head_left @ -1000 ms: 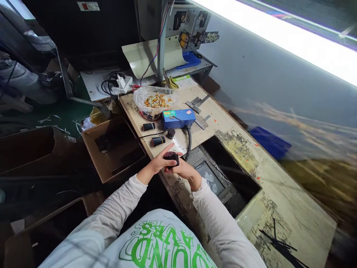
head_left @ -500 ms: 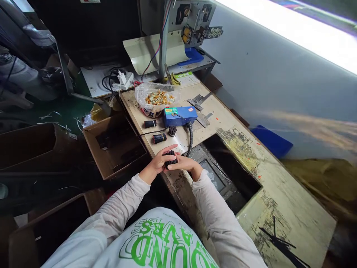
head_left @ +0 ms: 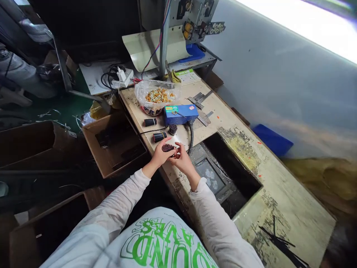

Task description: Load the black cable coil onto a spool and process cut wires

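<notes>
From where I'm standing, the person at the worktop (head_left: 212, 115) has a short, thick bundle of dark wires (head_left: 167, 147) in the left hand (head_left: 160, 155), just above the worktop's near edge. The bundle lies on its side with its cut ends showing as a dense, nearly black cluster with faint reddish flecks. It looks tightly packed, though the individual wires are too small to make out.

The left fingers (head_left: 164, 142) are half curled, cradling the bundle against the palm. The right hand (head_left: 183, 160) is right beside it at about 3 o'clock, with its fingers (head_left: 178, 149) bent and pointing toward the bundle's far end. They are either touching it or very nearly so; I cannot tell which, or whether they have any grip on it. Pale long sleeves cover both forearms.

Two similar bundles (head_left: 150, 122) (head_left: 159, 137), each with a black band, lie on the worktop at about 11 o'clock from the hands. A smaller bundle (head_left: 173, 129) stands upright at about 12 o'clock, just in front of a blue box (head_left: 180, 114), which has a black ribbed hose (head_left: 191, 130) curving down from it. Farther out at 11 o'clock sits a clear plastic bag (head_left: 157, 96) of small yellowish pieces. A cardboard box (head_left: 111, 145) sits at 9 o'clock, below the worktop's edge.
</notes>
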